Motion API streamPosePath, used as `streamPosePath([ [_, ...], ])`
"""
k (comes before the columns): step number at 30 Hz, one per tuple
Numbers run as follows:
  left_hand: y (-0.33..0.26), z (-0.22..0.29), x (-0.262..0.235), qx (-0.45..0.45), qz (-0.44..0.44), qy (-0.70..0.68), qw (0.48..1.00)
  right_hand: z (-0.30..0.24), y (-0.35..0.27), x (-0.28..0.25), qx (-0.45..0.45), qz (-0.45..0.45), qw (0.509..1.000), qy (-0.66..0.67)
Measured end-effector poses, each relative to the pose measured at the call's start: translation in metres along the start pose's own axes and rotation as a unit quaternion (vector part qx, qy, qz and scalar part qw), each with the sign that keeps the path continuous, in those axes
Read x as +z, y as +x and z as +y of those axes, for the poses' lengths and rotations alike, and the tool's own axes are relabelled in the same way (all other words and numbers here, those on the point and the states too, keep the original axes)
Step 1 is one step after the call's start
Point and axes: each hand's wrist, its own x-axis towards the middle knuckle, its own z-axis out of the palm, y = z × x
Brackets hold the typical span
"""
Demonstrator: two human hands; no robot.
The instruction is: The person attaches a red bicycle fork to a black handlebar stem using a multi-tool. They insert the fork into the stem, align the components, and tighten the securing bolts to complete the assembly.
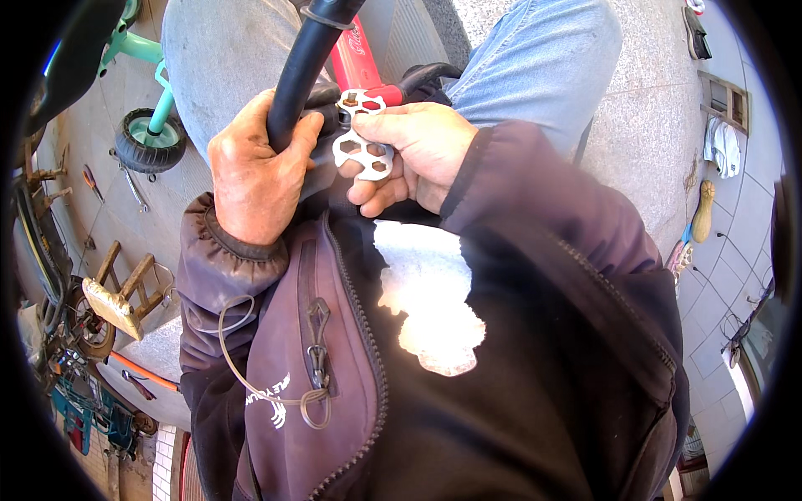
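Observation:
My left hand (255, 177) is wrapped round a thick black tube (311, 63) that rises between my knees. To its right, my right hand (424, 150) pinches a flat silver multi-hole bone wrench (366, 157) between thumb and fingers. Several hexagonal holes run through the wrench's two rounded ends. Its far end lies over the joint where a red frame tube (357, 52) meets the black parts. Whether the wrench sits on a nut there, I cannot tell. A black curved lever or grip (430, 77) sticks out to the right behind my right hand.
My jeans-clad legs flank the frame. On the floor at left are a teal small-wheeled frame with a black wheel (150, 140), pliers (92, 182), a spanner (134, 190) and a wooden stool (121, 292). A yellowish gourd (704, 210) and white cloth (722, 150) lie at far right.

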Motion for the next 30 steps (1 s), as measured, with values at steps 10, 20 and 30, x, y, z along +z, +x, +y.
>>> streamPosePath([
  [10,-0.001,0.003,0.0,-0.013,-0.001,-0.012,1.0,-0.004,-0.001,-0.013,0.012,-0.001,1.0,-0.017],
  [20,-0.001,0.003,0.0,-0.022,-0.002,-0.014,1.0,-0.007,-0.005,-0.01,0.015,0.032,0.999,-0.033],
  [30,0.0,-0.001,-0.002,-0.014,-0.013,0.003,1.0,-0.019,-0.007,-0.026,0.014,0.013,0.999,-0.031],
])
